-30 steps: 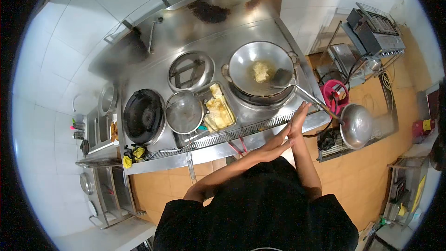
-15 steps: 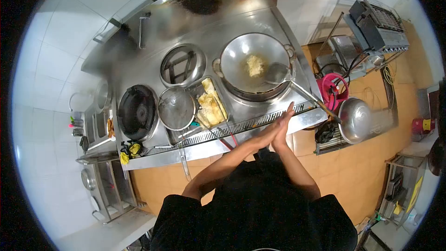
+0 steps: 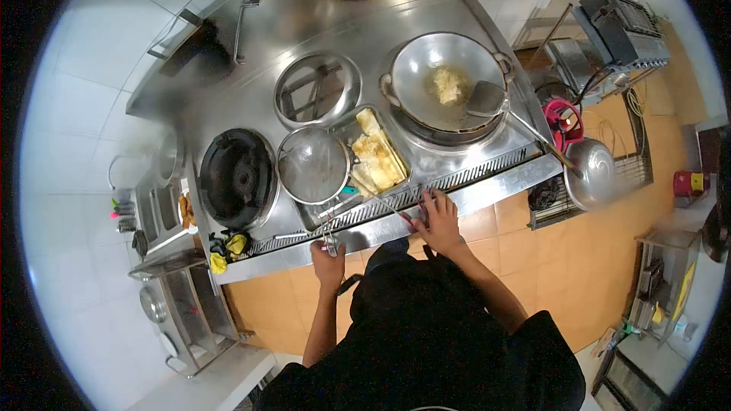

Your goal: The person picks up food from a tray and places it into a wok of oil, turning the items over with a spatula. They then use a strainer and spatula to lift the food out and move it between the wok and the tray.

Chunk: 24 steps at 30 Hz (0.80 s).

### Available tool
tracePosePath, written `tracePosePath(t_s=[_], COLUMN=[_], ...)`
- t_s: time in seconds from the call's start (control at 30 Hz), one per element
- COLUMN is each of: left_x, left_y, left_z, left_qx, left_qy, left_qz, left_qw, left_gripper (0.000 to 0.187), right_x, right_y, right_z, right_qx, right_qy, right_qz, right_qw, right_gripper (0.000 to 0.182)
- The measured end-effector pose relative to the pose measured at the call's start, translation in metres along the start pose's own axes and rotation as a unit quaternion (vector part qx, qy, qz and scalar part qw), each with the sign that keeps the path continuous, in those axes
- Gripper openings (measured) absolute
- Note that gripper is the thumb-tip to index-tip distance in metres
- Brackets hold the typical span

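My left hand is closed round the handle end of a round mesh strainer at the stove's front edge. The strainer's mesh rests over the left part of a metal tray. Inside that tray lie pale yellow fried pieces. My right hand is at red-handled tongs, thumb and fingers about the handles; the exact grip is partly hidden. Behind it stands a large two-handled wok with a pale yellow clump of food in oil. A long-handled wok spatula leans in the wok.
A black burner is at the left of the steel stove, and a ring burner sits behind the strainer. Yellow-and-black cloths lie at the front left corner. Right of the stove are a pink bucket and a metal bowl.
My hands, pressed palm to palm before, have parted. The left has gone to the strainer's handle, and the right has come down to the tongs. The view has shifted slightly.
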<state>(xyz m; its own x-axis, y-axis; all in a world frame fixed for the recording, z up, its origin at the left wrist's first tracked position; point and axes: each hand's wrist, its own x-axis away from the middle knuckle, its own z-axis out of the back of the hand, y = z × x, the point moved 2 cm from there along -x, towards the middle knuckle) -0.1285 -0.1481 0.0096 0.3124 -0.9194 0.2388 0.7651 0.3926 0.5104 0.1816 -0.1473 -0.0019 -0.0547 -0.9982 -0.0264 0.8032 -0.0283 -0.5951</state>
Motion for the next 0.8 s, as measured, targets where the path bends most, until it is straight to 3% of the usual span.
tracePosePath(t_s=[0.07,0.13,0.2,0.37,0.4,0.47,0.5,0.53,0.57,0.67,0.8], left_x=[0.004,0.015,0.013,0.005,0.0,0.004,0.005,0.006,0.01,0.017,0.025], left_y=[-0.038,-0.037,-0.054,-0.062,-0.059,-0.072,-0.072,-0.073,-0.073,-0.068,-0.065], left_z=[-0.011,-0.004,-0.004,-0.006,-0.006,-0.01,-0.01,-0.009,-0.009,-0.005,0.004], left_qx=[-0.04,-0.191,-0.19,-0.178,-0.195,-0.126,-0.122,0.058,0.233,0.338,0.317], left_qy=[0.039,-0.063,-0.112,-0.086,-0.122,-0.054,-0.053,-0.116,-0.173,-0.205,-0.174], left_qz=[-0.043,0.029,-0.007,-0.063,-0.003,-0.081,-0.078,0.012,0.1,0.148,0.126], left_qw=[0.998,0.979,0.975,0.978,0.973,0.987,0.988,0.992,0.952,0.906,0.924], left_gripper=[0.056,0.058,0.061,0.046,0.046,0.038,0.038,0.031,0.023,0.011,0.023], right_x=[0.002,0.004,0.007,0.01,0.011,0.01,0.01,0.01,0.01,0.006,-0.007], right_y=[-0.008,-0.016,-0.015,0.025,0.034,0.054,0.063,0.072,0.081,0.114,0.16], right_z=[-0.005,-0.011,-0.015,0.009,0.018,0.038,0.047,0.057,0.066,0.092,0.131], right_qx=[0.031,0.037,0.034,0.028,0.038,0.043,0.076,0.091,0.083,0.159,0.218], right_qy=[0.015,0.027,0.029,0.146,0.169,0.214,0.232,0.235,0.241,0.201,0.188], right_qz=[0.004,-0.014,-0.045,-0.159,-0.176,-0.173,-0.17,-0.172,-0.168,-0.173,-0.187], right_qw=[0.999,0.999,0.998,0.976,0.969,0.961,0.955,0.952,0.952,0.951,0.939], right_gripper=[0.072,0.076,0.079,0.074,0.073,0.071,0.069,0.07,0.07,0.069,0.074])
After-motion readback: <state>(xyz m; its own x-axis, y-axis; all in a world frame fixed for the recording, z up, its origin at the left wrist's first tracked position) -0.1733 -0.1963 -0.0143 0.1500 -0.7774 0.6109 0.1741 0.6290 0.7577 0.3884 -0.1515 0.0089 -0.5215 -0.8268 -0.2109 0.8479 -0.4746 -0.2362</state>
